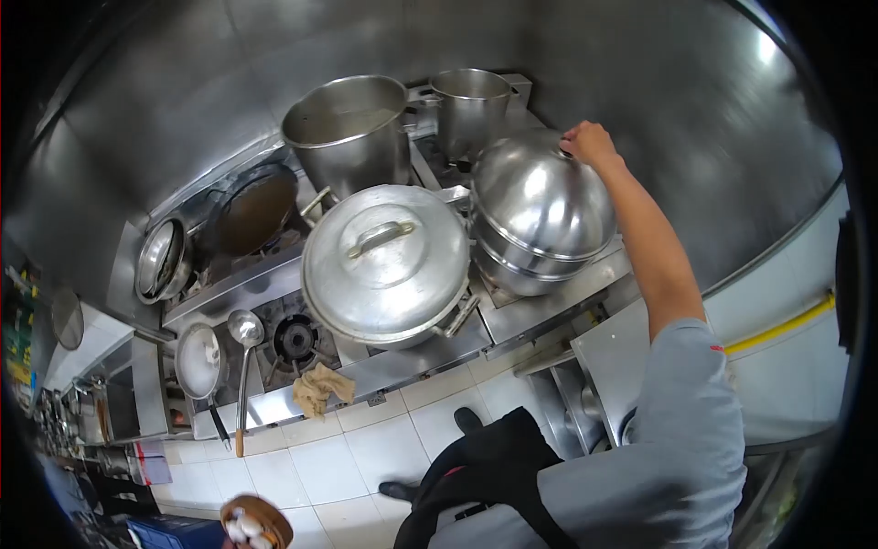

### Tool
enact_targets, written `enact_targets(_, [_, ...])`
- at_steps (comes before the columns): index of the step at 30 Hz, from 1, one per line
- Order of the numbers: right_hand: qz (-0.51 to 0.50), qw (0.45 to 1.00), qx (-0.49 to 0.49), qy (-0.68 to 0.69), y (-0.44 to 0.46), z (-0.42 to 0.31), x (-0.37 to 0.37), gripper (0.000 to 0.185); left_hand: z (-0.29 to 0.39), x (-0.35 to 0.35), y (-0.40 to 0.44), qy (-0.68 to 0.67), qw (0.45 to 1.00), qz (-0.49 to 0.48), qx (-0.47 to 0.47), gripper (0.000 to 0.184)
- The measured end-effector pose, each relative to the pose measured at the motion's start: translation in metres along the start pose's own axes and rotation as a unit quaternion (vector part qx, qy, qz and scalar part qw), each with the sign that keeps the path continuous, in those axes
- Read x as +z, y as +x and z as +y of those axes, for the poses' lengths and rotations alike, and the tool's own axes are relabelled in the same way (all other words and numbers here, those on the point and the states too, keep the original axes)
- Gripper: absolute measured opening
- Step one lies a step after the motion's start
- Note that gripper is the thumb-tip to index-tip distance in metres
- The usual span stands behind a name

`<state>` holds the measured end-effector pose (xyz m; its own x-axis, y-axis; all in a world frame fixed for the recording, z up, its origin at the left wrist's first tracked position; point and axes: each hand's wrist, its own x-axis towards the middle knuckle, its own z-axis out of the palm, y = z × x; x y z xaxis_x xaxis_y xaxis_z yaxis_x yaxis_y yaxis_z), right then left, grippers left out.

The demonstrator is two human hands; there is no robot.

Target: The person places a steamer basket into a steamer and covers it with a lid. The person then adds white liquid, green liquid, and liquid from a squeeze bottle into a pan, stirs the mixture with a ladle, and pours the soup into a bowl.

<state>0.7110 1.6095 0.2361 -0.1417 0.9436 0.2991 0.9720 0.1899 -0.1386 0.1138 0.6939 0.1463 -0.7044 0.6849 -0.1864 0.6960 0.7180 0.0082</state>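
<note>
At the right of the stove, my right hand [590, 145] grips the knob on top of a domed steel lid [540, 197]. The lid rests on a round steel steamer pot [526, 270]. Low at the left edge of the view, a small round bamboo basket [282, 523] with several white pieces inside is held up from below. Only a bit of my left hand [229, 542] shows at the basket's side, its fingers mostly hidden. Left of the steamer stands a large pot covered by a flat metal lid [389, 284] with a handle.
Two tall pots [352, 160] [471, 114] stand behind. A dark wok [256, 210], a steel bowl [165, 261], a small pan [201, 361], a ladle [245, 329] and a tan cloth [322, 389] lie about the burners. A yellow pipe [782, 325] runs at right.
</note>
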Motion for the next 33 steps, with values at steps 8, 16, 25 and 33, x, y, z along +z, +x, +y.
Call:
enact_targets(8, [-0.013,0.992,0.003,0.123,0.007,0.022,-0.014,0.033,0.343,-0.118,0.238,-0.101,0.971,0.034,0.216,0.028])
enact_targets(16, [-0.055,0.930,0.085,0.353,0.055,0.135,-0.054,0.030,0.651,-0.183,0.312,-0.058,0.920,0.017,0.386,0.043])
enact_targets(25, [-0.058,0.862,0.153,0.479,0.065,0.196,-0.059,0.024,0.851,-0.141,0.332,-0.095,0.897,-0.024,0.431,0.043])
enact_targets(33, [-0.084,0.851,0.164,0.492,0.067,0.205,-0.061,0.021,0.837,-0.126,0.339,-0.050,0.910,-0.018,0.410,0.043])
